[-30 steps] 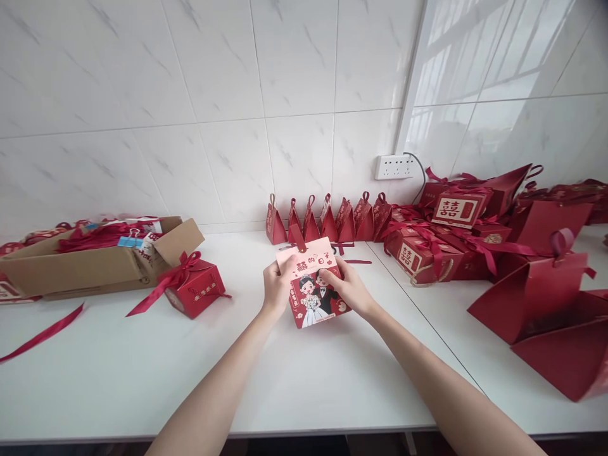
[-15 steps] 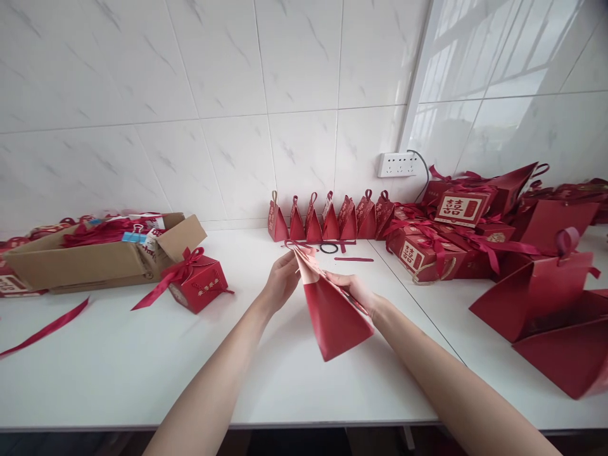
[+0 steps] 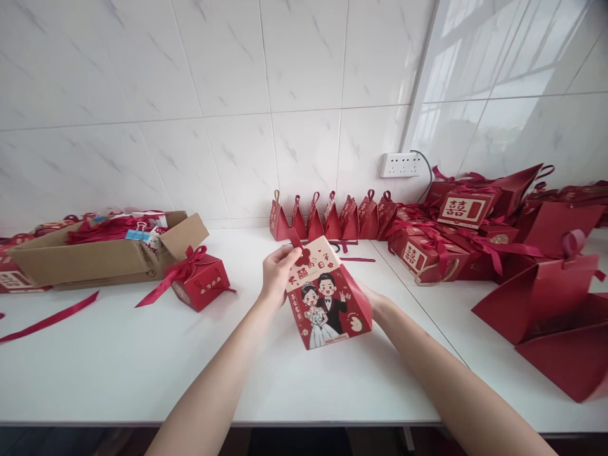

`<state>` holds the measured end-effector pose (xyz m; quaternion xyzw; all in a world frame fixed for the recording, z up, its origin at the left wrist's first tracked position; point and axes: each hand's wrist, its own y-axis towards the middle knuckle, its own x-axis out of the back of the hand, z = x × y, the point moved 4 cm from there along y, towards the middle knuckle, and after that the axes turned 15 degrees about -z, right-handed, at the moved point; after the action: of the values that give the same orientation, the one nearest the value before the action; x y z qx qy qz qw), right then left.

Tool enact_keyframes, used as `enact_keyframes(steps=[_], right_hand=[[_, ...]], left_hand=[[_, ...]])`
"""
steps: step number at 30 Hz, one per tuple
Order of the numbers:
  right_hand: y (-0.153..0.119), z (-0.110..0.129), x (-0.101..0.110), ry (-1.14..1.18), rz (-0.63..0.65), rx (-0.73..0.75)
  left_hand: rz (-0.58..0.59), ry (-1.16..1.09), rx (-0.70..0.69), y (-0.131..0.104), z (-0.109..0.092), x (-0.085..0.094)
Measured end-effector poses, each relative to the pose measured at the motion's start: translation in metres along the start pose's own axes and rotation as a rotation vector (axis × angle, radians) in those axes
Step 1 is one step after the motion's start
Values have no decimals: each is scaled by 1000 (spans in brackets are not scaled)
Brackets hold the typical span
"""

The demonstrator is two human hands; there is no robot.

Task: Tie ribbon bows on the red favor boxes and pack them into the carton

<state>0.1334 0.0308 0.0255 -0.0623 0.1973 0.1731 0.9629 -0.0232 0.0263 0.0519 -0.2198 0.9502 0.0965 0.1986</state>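
Observation:
A red and cream triangular gift box [image 3: 327,304] with a cartoon bride and groom on its face is held tilted above the white table. The thumb and fingers of my left hand [image 3: 280,269] pinch its upper left corner, by a dark red ribbon loop [image 3: 294,238]. My right hand [image 3: 373,304] is at the right side of the box; its fingers are hidden behind the box, and only the hand's edge and wrist show.
Several small red pointed boxes [image 3: 349,220] stand along the wall. Boxes with ribbons [image 3: 427,251] are piled right of them; large red boxes [image 3: 527,297] lie nearer. At left are a cardboard box [image 3: 80,263], a ribboned red box [image 3: 202,283] and a loose ribbon [image 3: 59,316].
The box in my hands has turned, so its printed front now faces me instead of its plain red side. My right fingers have gone out of sight behind it.

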Motion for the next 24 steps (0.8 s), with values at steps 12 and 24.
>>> enact_keyframes(steps=[12,24], right_hand=[[-1,13,-1,-359,-157,364],[21,-5,24,212,-540,216]], left_hand=[[-149,105,-328,-4,-10,6],[282,125,-190,-3,21,-9]])
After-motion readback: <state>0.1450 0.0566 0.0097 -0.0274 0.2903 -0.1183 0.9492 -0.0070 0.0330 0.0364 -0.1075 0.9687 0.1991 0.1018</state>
